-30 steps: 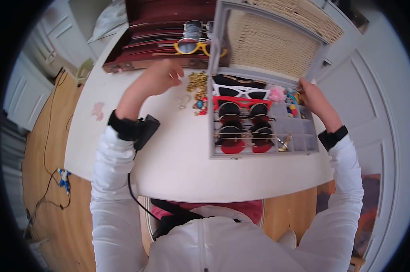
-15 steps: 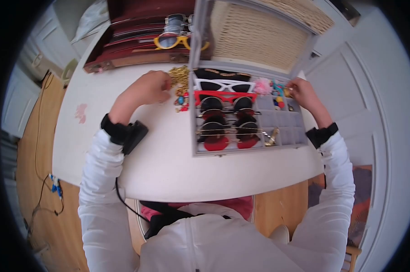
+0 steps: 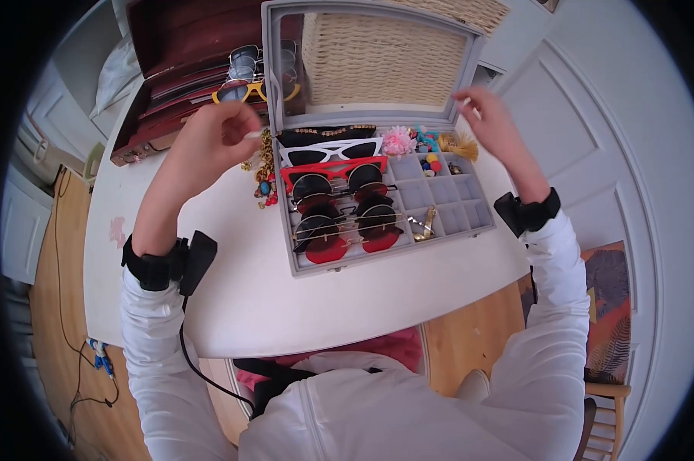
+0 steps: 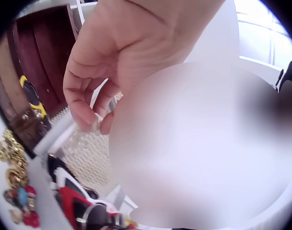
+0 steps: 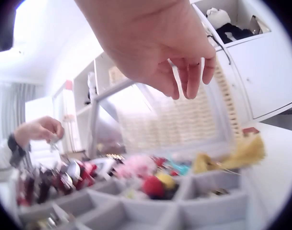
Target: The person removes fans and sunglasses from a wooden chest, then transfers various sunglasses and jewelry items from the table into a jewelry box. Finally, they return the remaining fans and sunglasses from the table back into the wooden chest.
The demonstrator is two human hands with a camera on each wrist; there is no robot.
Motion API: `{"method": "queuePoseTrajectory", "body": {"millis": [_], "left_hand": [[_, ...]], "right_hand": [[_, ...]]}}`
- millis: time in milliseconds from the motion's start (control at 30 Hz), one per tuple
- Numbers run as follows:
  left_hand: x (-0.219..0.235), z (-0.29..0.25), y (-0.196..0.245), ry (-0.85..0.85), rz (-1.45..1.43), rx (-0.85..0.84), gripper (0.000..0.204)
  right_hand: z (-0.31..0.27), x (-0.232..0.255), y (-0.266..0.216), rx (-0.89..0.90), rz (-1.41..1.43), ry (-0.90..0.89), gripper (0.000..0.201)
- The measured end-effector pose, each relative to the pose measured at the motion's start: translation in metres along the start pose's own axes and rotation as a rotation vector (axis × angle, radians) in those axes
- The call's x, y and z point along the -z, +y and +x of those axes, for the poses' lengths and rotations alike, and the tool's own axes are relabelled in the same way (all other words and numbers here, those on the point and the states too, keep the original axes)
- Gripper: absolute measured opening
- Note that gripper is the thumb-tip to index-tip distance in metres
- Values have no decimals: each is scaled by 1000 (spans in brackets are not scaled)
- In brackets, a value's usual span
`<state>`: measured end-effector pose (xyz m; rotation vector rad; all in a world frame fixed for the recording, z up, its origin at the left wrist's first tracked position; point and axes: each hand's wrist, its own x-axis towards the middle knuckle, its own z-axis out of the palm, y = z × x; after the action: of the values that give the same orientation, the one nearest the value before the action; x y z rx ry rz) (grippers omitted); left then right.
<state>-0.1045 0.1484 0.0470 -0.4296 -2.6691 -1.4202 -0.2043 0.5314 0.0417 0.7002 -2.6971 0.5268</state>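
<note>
Raised over the left side of the grey case [image 3: 314, 269], the left hand [image 3: 205, 150] pinches a small whitish item [image 4: 96, 123] between thumb and fingertips. The right hand [image 3: 494, 131] hangs in the air at the case's right back corner, fingers loosely bent and holding nothing, above a yellow tassel [image 5: 249, 152]. Inside the case lie white sunglasses [image 3: 331, 152], red sunglasses [image 3: 335, 170], round dark sunglasses, a pink flower [image 3: 398, 140] and coloured pompoms [image 5: 153, 187]. Gold chains and beads [image 3: 265, 173] lie beside its left wall.
An open dark red case [image 3: 197, 31] holding yellow-framed glasses [image 3: 241, 93] and other glasses stands at the back left. The grey case's clear lid [image 3: 377, 61] stands upright, with woven material behind it. The white table [image 3: 231, 307] extends towards the person.
The left hand has risen from beside the gold chains with the small whitish item. The right hand has lifted off the items at the case's back right corner. The head view has shifted.
</note>
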Motion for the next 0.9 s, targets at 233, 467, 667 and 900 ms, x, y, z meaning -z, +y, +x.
{"method": "queuePoseTrajectory", "body": {"millis": [233,467,667,900], "left_hand": [[-47,15,60,58,-55,-360,13],[-23,13,36,14,-87,-371,37],[45,27,-22,-57,467,23,23],[4,38,-46,-284,525,209,30]], "right_hand": [[-4,8,-149,-214,1055,-362,28],[4,-6,-112,-230,1032,-410,22],[-12,-15,-59,-402,729,-506,14],[-26,-40,-62,-290,493,-515,15]]}}
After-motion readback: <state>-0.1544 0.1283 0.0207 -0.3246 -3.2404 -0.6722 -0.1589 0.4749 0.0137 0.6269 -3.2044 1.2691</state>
